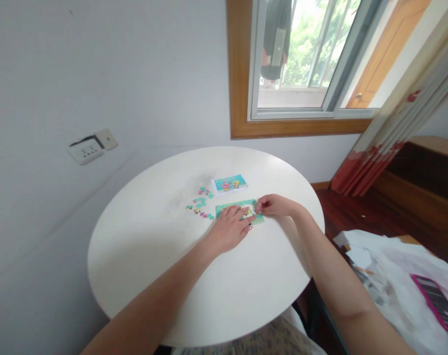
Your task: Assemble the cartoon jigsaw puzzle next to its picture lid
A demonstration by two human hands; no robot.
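A partly filled jigsaw puzzle (258, 219) with a green border lies on the white round table (194, 276). Across its left and middle part rests my left hand (231, 228), palm down with the fingers spread. At the puzzle's right edge is my right hand (273, 204), its thumb and fingertips pinched together; whatever they hold is too small to make out. Several loose puzzle pieces (200, 202), teal, pink and yellow, lie scattered to the left of the puzzle. Just behind it sits a flat teal box (230, 184) with cartoon figures on top.
The table stands close to a white wall with a socket (86, 150). A wood-framed window (242, 129) is behind it, with a curtain (379, 143) at right. Lower right, a phone with a pink case (438, 304) lies on white plastic (386, 261).
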